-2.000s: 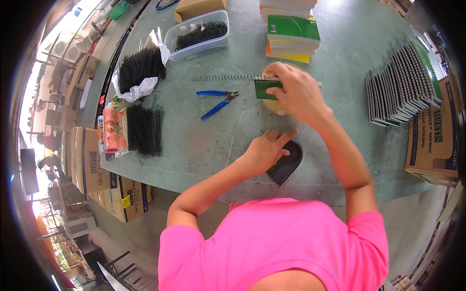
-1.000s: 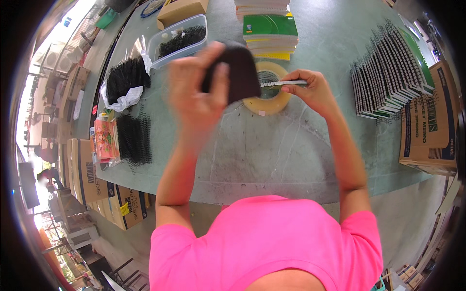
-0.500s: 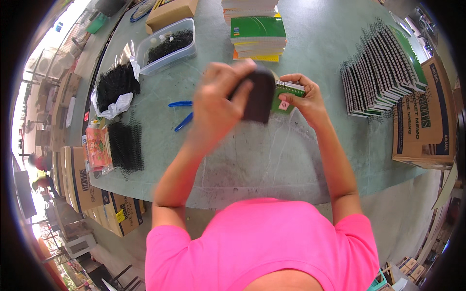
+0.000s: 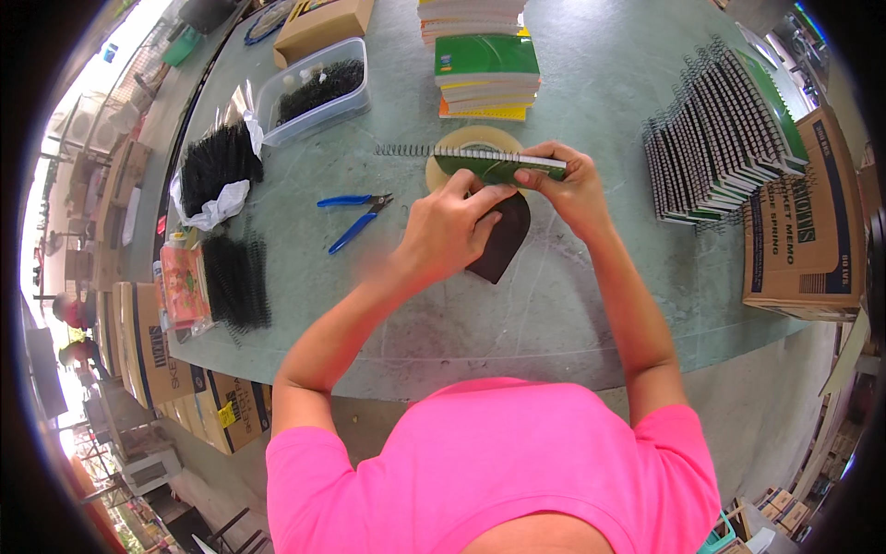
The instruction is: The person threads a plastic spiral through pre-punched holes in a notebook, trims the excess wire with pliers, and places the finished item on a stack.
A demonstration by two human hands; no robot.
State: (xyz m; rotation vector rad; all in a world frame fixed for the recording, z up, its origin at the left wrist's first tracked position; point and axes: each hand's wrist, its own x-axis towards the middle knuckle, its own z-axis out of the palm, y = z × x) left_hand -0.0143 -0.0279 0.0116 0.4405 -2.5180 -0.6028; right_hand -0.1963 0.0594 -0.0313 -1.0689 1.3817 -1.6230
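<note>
Head view: one green notebook (image 4: 494,169), one dark coil (image 4: 401,150)

Green notebook: one, above one pale tape roll (image 4: 475,135) on one grey-green table (image 4: 600,92). Clock directions read from here.
Dark coil: one, running out from the spine edge toward nine o'clock.
Right hand (image 4: 574,185): one, three o'clock; narrow pinch, thumb and fingers on the notebook's end.
Left hand (image 4: 443,231): one, seven o'clock; fingers bent at the notebook's lower edge, over one black pad (image 4: 498,247). Cannot tell whether gripping either.
Black pad: one, six o'clock, one end rounded.
Blue-handled pliers (image 4: 369,217): one pair, eight o'clock, handles spread.
Book piles (image 4: 484,78): two, twelve o'clock, one behind the other; nearer one topped in green.
Clear tub (image 4: 323,118): one, ten o'clock, black coils inside.
White bag (image 4: 214,208): one, nine o'clock, coils inside.
Loose coil bundle (image 4: 235,286): one, eight o'clock, beside one red packet (image 4: 185,282).
Coil-bound notebooks (image 4: 724,138): one long row, three o'clock, too crowded to count.
Cardboard carton (image 4: 798,231): one, just past that row.
</note>
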